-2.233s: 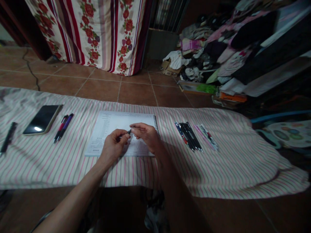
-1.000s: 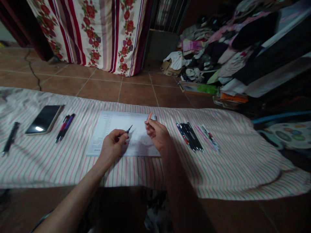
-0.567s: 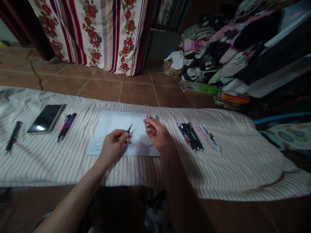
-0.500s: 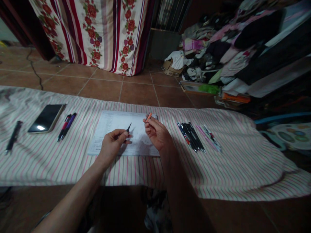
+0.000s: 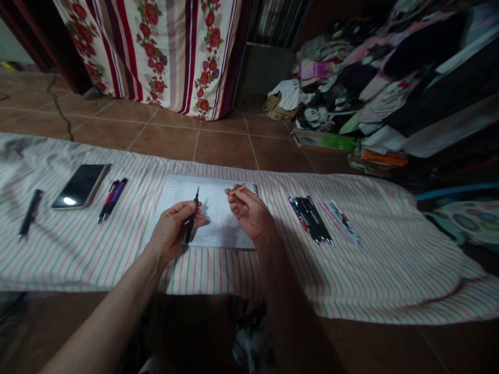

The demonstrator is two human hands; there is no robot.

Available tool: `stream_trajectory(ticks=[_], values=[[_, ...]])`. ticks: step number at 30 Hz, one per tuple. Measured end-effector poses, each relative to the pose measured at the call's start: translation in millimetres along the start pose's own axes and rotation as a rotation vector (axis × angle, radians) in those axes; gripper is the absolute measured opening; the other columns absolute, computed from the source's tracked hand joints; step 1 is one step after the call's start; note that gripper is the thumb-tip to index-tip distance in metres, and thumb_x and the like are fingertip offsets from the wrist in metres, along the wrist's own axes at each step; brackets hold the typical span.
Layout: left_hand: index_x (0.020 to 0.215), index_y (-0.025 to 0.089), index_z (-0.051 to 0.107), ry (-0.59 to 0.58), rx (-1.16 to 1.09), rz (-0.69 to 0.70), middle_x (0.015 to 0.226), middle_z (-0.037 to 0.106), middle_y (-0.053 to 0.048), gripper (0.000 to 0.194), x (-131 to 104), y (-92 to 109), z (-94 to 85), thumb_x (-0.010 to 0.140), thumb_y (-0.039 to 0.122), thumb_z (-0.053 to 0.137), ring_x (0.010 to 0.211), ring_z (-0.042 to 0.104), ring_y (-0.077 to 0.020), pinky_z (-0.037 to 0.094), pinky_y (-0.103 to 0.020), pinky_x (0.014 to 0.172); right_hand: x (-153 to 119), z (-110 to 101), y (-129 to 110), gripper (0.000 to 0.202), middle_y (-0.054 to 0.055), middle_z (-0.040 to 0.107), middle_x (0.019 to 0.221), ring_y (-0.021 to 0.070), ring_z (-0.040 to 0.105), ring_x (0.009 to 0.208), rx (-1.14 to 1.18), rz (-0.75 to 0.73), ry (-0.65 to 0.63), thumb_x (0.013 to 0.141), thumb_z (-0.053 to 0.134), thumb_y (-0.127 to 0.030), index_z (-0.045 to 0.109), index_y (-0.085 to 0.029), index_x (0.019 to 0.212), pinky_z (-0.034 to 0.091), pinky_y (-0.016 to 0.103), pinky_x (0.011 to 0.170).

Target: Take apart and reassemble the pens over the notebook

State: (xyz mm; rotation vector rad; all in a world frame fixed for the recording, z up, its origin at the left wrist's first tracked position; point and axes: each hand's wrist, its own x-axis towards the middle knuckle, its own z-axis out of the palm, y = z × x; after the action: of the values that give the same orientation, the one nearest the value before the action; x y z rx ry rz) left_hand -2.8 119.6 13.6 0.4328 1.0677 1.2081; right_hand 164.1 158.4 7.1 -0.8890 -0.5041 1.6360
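Note:
Over a spiral notebook with printed pages, my left hand grips a slim black pen between thumb and fingers, its narrow end pointing up. My right hand pinches a small, slim orange piece above the notebook's upper right part; a thin dark end shows on it, but its kind is too small to make out. The two hands are apart, and the pen and the orange piece do not touch.
A striped cloth covers the low table. Left of the notebook lie a phone, a red pen, a purple pen and a black pen. Several dark pens and some light-coloured pens lie to the right.
My left hand has turned the pen more upright, so its long black body now shows below the fingers. The orange piece in my right hand has tilted flatter. The view has shifted slightly.

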Motion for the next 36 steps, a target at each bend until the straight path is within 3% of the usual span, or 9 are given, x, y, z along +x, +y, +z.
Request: stream_trajectory(ticks=[16,36], values=[[0.077,0.006,0.066,0.007,0.053,0.012,0.060,0.062,-0.003,0.010,-2.6,0.2,-4.0,0.081,0.010,0.057,0.053,0.060,-0.0094,0.055,-0.020,0.058,-2.5,4.1,10.2,0.017,0.002,0.071,0.090,0.0053,0.062,0.066,-0.230,-0.030,-0.078,0.074,0.066,-0.022,0.066,-0.020,0.092,0.046,0.012,0.055],[0.077,0.007,0.065,0.027,0.048,0.013,0.062,0.063,-0.005,0.010,-2.1,-0.2,-0.6,0.081,0.010,0.056,0.056,0.062,-0.0107,0.056,-0.021,0.059,-4.5,1.7,4.9,0.018,0.002,0.071,0.089,0.0067,0.061,0.067,-0.258,-0.033,0.021,0.070,0.069,-0.025,0.065,-0.020,0.087,0.045,0.015,0.056]])
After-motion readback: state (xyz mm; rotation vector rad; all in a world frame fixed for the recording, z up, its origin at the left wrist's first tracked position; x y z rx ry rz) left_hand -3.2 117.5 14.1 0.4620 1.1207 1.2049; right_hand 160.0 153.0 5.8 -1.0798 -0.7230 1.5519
